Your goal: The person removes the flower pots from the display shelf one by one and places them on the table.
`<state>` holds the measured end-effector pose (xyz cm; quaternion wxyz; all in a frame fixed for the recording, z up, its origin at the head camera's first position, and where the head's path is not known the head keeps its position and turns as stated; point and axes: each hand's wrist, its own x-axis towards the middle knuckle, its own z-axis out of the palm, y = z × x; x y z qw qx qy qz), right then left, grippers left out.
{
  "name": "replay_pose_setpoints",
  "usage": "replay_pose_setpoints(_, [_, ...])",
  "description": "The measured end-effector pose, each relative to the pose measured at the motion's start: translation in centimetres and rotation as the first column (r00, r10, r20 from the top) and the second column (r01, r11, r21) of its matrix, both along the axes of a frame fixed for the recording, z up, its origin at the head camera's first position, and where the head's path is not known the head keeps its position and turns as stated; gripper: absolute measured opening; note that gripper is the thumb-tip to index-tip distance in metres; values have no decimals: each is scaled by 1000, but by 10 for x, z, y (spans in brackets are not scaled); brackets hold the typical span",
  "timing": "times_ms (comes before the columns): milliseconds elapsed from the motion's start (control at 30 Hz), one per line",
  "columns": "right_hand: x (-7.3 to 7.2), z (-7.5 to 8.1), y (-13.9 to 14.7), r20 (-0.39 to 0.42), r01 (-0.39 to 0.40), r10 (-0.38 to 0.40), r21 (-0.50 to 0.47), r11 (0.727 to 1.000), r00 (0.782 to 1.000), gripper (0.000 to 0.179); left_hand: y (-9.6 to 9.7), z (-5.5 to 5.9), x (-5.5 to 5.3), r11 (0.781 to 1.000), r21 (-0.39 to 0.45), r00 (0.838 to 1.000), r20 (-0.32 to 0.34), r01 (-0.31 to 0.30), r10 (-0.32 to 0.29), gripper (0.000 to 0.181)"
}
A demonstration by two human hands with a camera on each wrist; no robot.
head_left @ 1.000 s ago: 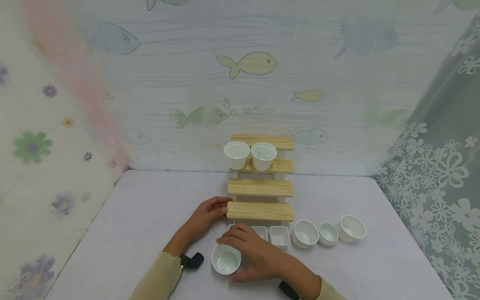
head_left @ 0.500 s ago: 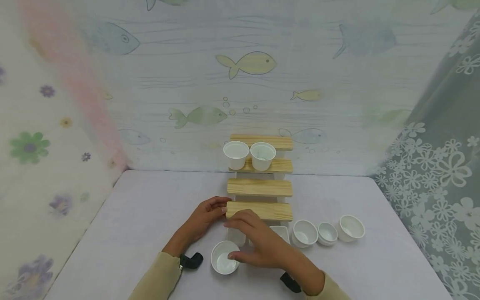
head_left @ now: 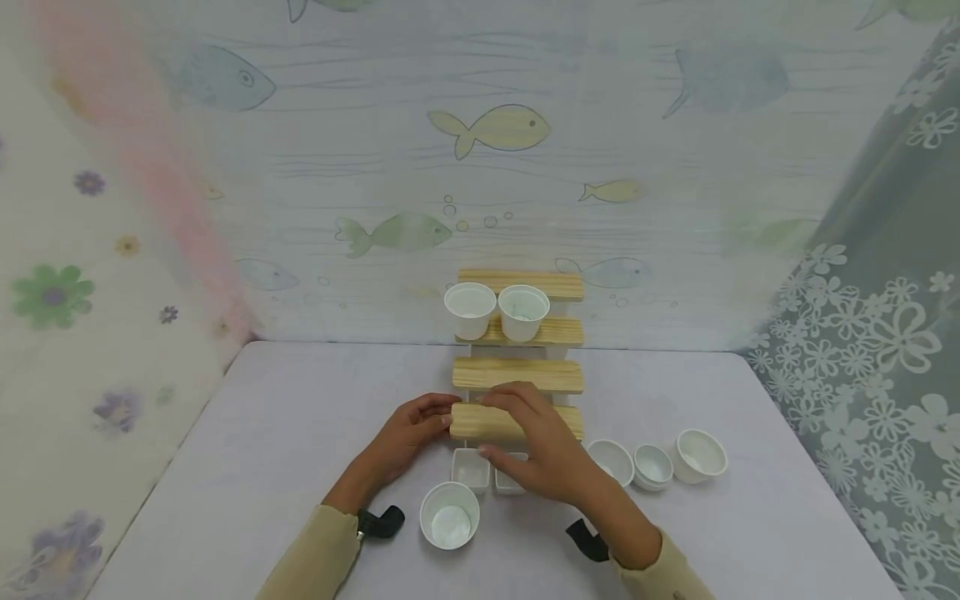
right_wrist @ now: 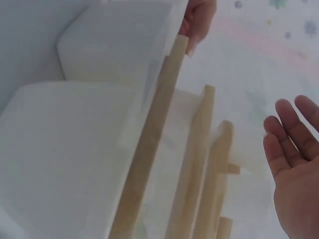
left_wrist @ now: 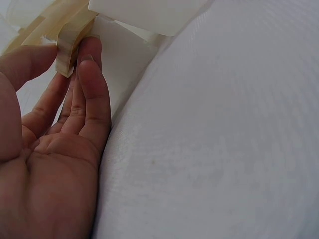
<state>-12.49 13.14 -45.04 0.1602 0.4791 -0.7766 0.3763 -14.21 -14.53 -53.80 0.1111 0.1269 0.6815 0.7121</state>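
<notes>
A stepped display rack with wooden slats (head_left: 517, 376) stands at the back middle of the table. My left hand (head_left: 411, 429) pinches the left end of its lowest slat (left_wrist: 67, 47), thumb on one face and fingers on the other. Holding nothing, my right hand (head_left: 542, 442) is raised over that slat, its fingers (right_wrist: 289, 129) loosely extended. Two white cups, one plain (head_left: 470, 312) and one with a greenish marking (head_left: 523, 314), stand side by side on an upper slat. A round white bowl (head_left: 450, 517) sits on the table in front, between my forearms.
Small square white dishes (head_left: 471, 471) line the rack's foot, partly hidden by my right hand. To the right stand a round white bowl (head_left: 609, 457), small stacked bowls (head_left: 653, 467) and another white bowl (head_left: 700, 456). A fish-patterned curtain (head_left: 360, 150) hangs behind the table.
My right hand has left the front round bowl and moved up and to the right, over the lowest slat. My left hand stays at the slat's end.
</notes>
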Motion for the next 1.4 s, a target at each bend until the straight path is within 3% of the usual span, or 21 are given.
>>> replay_pose_setpoints(133, [4, 10, 12, 8, -3, 4, -73, 997, 1000, 55, 10, 4, 19, 1000, 2, 1000, -4, -23, 23, 46])
replay_pose_setpoints(400, [14, 25, 37, 35, 77, -72, -206, 976, 997, 47, 31, 10, 57, 995, -19, 995, 9, -98, 98, 45])
replay_pose_setpoints(867, [-9, 32, 39, 61, 294, -290, -330, 897, 955, 46, 31, 10, 57, 995, -7, 995, 6, -103, 103, 45])
replay_pose_setpoints(1400, [-24, 32, 34, 242, 395, -324, -369, 841, 915, 66, 31, 10, 57, 995, -7, 995, 8, -101, 101, 44])
